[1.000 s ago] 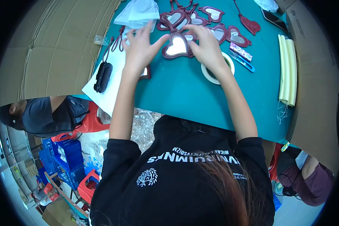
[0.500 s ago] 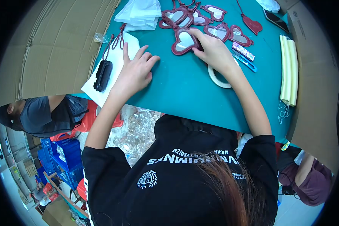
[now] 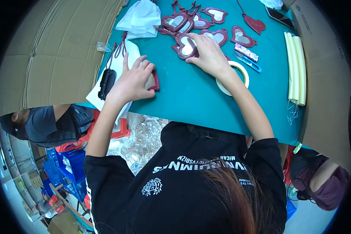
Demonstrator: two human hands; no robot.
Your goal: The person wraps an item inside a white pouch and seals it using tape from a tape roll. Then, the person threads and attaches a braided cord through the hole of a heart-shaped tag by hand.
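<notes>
My left hand [image 3: 132, 82] lies over a dark red framed mirror [image 3: 153, 80] at the edge of a white sheet, its fingers apart and its thumb at the mirror's lower side; whether it grips is hidden. My right hand [image 3: 208, 54] has its fingers and thumb on a dark red heart-shaped mirror [image 3: 186, 46]. Above it lie several more heart mirrors [image 3: 174, 22] with cords. A black oblong case [image 3: 107, 83] with a dark red cord rests on the white sheet [image 3: 133, 52], left of my left hand.
White pouches [image 3: 141, 18] lie at the upper left. Tape [image 3: 243, 73], blue snips [image 3: 250, 63] and a small patterned packet [image 3: 246, 52] are right of my right hand. Further right are yellow rolls [image 3: 295, 70] and a phone [image 3: 279, 16]. Cardboard [image 3: 66, 50] flanks the table. Two people sit nearby.
My left hand has left the heart mirrors and come down left onto the mirror by the sheet. My right hand has stayed at a heart mirror, which has shifted a little.
</notes>
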